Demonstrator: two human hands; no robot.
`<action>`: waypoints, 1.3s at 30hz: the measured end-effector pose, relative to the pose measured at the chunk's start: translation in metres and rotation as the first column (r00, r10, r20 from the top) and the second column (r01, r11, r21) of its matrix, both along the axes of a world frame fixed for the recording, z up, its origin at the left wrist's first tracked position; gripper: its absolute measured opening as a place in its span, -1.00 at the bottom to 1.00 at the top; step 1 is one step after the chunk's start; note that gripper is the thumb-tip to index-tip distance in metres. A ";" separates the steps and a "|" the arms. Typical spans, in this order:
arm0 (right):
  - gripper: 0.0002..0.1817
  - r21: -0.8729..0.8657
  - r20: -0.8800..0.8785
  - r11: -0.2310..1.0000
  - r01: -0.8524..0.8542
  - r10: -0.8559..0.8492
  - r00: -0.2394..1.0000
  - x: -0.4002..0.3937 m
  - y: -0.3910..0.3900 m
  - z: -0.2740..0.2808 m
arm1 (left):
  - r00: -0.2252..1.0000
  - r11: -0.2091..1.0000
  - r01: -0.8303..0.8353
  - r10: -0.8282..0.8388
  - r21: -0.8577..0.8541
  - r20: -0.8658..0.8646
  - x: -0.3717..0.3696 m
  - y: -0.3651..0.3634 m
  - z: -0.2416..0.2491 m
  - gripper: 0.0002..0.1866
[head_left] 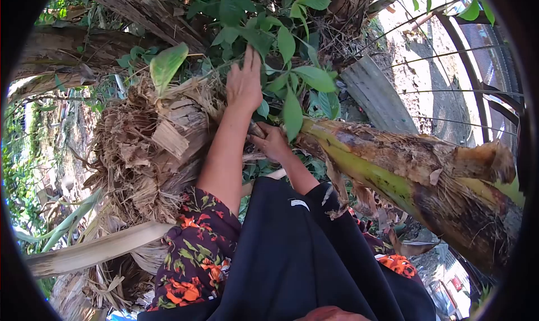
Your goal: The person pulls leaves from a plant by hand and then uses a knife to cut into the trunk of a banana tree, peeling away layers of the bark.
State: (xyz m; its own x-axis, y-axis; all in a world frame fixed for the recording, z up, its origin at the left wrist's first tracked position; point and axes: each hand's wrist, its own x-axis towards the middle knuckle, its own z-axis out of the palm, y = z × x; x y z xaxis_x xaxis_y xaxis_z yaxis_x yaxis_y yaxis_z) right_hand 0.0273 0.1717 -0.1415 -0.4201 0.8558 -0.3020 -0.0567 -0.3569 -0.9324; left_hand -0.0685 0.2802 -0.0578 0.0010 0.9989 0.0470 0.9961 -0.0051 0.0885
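Observation:
My left hand reaches up into a leafy green plant. Its visible fingers are stretched out against the leaves, and the tips are partly covered by foliage. Lower and to the right, my right hand is closed, fingers curled around a short brown piece I cannot make out, perhaps a handle or a stem. Left of my forearm is a cut, shredded banana trunk with frayed dry fibres. To the right of my right hand slants a green and brown banana stem.
A long pale strip of dry stalk crosses the lower left. Thick dry trunks lie at the upper left. A grey board leans at the upper right, near thin wires and a curved dark metal frame.

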 end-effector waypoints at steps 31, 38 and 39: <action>-0.71 0.019 0.413 0.960 0.280 -0.263 0.872 0.079 -0.186 0.204 | 0.525 0.648 -0.236 -0.542 0.724 0.656 0.021 -0.240 0.288 -0.91; -0.74 0.041 0.443 0.899 0.436 -0.407 0.799 0.076 -0.280 0.277 | 0.526 0.990 0.071 -0.140 0.121 0.839 -0.046 -0.290 0.240 -0.43; -0.74 0.057 0.438 0.895 0.442 -0.421 0.795 0.075 -0.289 0.283 | 0.784 0.972 0.235 -0.204 0.025 0.586 -0.049 -0.309 0.265 -0.34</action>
State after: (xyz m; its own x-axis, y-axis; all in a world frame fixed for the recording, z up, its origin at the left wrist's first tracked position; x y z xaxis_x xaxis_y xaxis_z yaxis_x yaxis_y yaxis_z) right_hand 0.1023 -0.1176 0.1414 0.1703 0.8979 -0.4060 0.1846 -0.4338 -0.8819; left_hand -0.1179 -0.0288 0.2074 0.2081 0.9760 0.0635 0.7286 -0.1980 0.6557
